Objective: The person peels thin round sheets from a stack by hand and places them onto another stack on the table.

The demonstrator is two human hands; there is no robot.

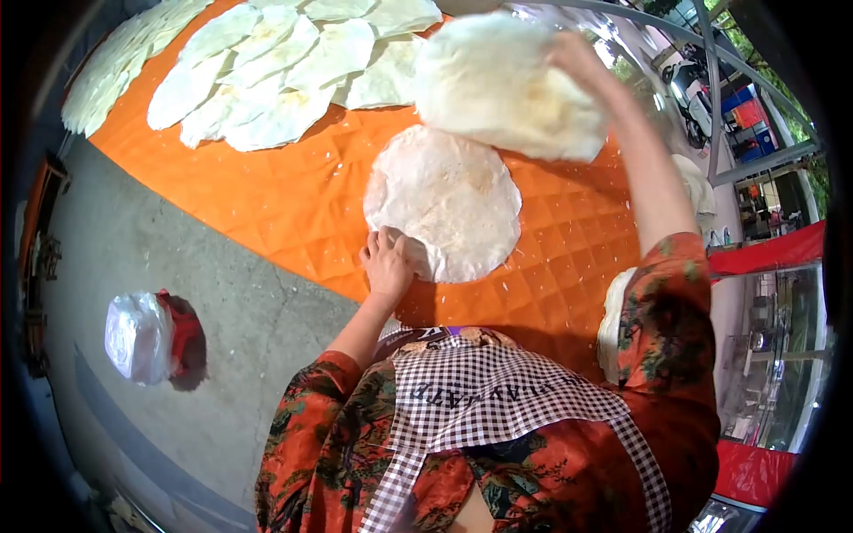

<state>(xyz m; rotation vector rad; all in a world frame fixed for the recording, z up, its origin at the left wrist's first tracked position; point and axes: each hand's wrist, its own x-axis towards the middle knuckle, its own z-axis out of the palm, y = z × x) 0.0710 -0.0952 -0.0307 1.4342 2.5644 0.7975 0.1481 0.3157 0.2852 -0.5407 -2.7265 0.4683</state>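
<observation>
A round, thin flatbread (pixel 449 200) lies flat on the orange cloth (pixel 293 200) in front of me. At its lower left edge is my left hand (pixel 389 264), with bent fingers closed on the rim. My right hand (pixel 573 58) is stretched out to the upper right, shut on the edge of a second flatbread (pixel 502 89). That one is lifted off the cloth and smeared by motion. Just to its left, several pale flatbreads (pixel 275 67) lie overlapping one another.
More flatbreads (pixel 124 58) overlap at the far left of the cloth. Beside my right arm a pale stack (pixel 613 324) is partly hidden by the sleeve. On the grey floor (pixel 222 302) at left stands a plastic-wrapped bundle (pixel 138 338) on something red. A metal frame (pixel 713 98) rises at right.
</observation>
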